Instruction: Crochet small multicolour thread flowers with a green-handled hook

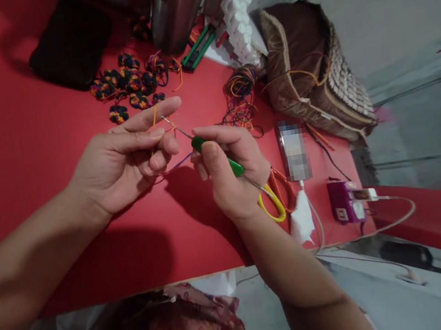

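Observation:
My right hand (231, 166) grips a crochet hook (238, 168) by its green handle, its thin metal tip pointing up and left. Orange yarn (154, 114) runs over the raised index finger of my left hand (127, 160), whose thumb and other fingers pinch the strand. The hook's tip is close to that finger, with yarn along its shaft. A dark strand trails from below my left hand toward the right one. Beyond my hands lie several small crocheted flowers (134, 80) in black, orange and purple. A loose tangle of multicoloured yarn (240, 86) rests to their right.
Scissors (278, 206) with yellow and orange handles, a phone (293, 150) on a cable and a purple plug adapter (344, 202) lie at right on the red table (201, 252). Farther back are a black pouch (71, 43), a green cutter (199, 48), a metal bottle (175, 13) and a brown bag (292, 64).

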### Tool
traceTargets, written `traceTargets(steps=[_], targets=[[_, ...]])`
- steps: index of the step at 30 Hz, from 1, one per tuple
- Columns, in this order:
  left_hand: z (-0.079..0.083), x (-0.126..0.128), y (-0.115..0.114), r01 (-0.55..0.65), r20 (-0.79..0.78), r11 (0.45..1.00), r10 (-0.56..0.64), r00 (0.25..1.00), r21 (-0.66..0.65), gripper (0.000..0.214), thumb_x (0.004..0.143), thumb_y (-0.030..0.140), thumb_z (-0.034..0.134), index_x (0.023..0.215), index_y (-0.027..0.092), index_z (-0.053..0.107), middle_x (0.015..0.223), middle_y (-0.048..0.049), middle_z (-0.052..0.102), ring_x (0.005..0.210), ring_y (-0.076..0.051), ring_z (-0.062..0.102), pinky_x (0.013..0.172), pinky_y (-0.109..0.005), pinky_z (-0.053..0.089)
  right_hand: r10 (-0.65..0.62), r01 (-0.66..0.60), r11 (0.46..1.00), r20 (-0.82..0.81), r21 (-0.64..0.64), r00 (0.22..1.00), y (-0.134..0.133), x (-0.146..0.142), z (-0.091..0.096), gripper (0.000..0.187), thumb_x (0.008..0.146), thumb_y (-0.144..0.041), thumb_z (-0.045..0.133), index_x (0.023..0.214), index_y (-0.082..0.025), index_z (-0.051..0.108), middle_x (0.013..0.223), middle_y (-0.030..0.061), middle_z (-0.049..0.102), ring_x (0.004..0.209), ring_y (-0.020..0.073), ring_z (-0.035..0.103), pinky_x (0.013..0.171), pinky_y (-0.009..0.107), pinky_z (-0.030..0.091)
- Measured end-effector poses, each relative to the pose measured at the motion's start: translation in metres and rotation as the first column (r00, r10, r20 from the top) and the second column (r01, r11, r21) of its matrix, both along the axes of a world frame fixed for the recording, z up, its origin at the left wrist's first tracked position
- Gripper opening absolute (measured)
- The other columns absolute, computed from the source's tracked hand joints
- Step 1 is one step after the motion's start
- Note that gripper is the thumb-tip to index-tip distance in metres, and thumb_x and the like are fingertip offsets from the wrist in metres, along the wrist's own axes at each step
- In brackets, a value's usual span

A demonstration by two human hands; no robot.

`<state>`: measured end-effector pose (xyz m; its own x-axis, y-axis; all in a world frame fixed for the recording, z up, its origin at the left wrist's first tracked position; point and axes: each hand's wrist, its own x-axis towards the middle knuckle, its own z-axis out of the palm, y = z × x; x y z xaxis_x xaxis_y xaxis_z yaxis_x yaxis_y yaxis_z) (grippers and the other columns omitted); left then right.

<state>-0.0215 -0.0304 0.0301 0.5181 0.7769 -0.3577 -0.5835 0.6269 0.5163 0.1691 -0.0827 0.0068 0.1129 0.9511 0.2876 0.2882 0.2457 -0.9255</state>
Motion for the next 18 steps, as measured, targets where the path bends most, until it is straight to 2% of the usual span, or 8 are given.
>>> traceTargets(steps=[5,9,12,18], targets=[[0.009,0.001,0.003,-0.03,-0.02,0.996,0.029,0.999,-0.08,0.064,0.099,-0.005,0.05,0.159,0.009,0.068,0.058,0.0014,0.07,0.039,-0.008,0.051,0.04,-0.014,0.041,0.055,-0.056,0.998,-0.104,-0.003,0.993,0.002,0.006,0.01,0.025,0.103,-0.058,0.081,0.113,-0.035,0.084,0.078,-0.001,0.065,0.069,0.0181,0.067,0.071,0.037,0.063],[0.013,-0.002,0.003,0.018,0.045,0.996,-0.014,0.999,-0.089,0.068,0.104,-0.004,0.043,0.17,0.009,0.056,0.058,0.0023,0.068,0.04,-0.007,0.052,0.037,-0.013,0.036,0.075,-0.082,0.996,-0.154,-0.038,0.985,0.004,0.007,0.012,0.026,0.102,-0.058,0.083,0.111,-0.033,0.084,0.073,-0.003,0.062,0.06,0.0148,0.058,0.062,0.034,0.058],[0.013,-0.004,0.003,0.033,0.092,0.994,-0.023,0.996,-0.108,0.068,0.105,-0.005,0.037,0.171,0.005,0.053,0.057,0.0015,0.066,0.04,-0.007,0.054,0.036,-0.012,0.036,0.08,-0.09,0.995,-0.203,-0.041,0.976,0.007,0.007,0.01,0.03,0.099,-0.061,0.085,0.108,-0.033,0.084,0.071,-0.0033,0.062,0.057,0.0136,0.054,0.056,0.032,0.053],[0.014,-0.003,0.005,0.025,0.13,0.984,-0.002,0.992,-0.176,0.069,0.103,-0.004,0.04,0.171,0.002,0.052,0.056,0.0014,0.062,0.036,-0.006,0.051,0.032,-0.008,0.028,0.096,-0.094,0.995,-0.27,0.019,0.958,0.011,0.007,0.009,0.018,0.1,-0.051,0.088,0.102,-0.033,0.087,0.065,-0.0056,0.061,0.05,0.0101,0.047,0.049,0.027,0.045]])
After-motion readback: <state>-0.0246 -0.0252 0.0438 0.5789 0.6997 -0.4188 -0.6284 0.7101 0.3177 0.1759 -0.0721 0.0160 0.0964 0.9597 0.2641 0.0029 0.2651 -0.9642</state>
